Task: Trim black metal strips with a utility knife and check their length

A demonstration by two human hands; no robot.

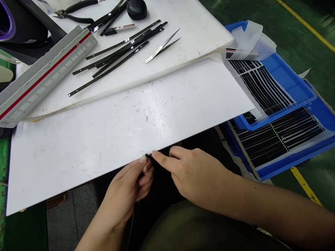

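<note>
Pinched between the thumb and fingers of my left hand (133, 183) is a thin black strip (133, 223). Its short end pokes out at the front edge of the white board, and the long part hangs down below my hand. My right hand (195, 172) is closed, the index finger reaching forward to the strip's end. Whatever its other fingers hold, if anything, is hidden. Several glossy black strips (120, 52) lie in a loose bunch on the white foam sheet (193, 21). Metal tweezers (161, 48) rest to the right of them.
Cutting pliers (75, 12), a craft knife (119, 29) and a black rounded case (136, 9) lie toward the back. A grey rail with a red stripe (47, 76) slants across the left. Dark specks dot the white board (78, 146). Blue trays (300, 87) of black strips stand at right.
</note>
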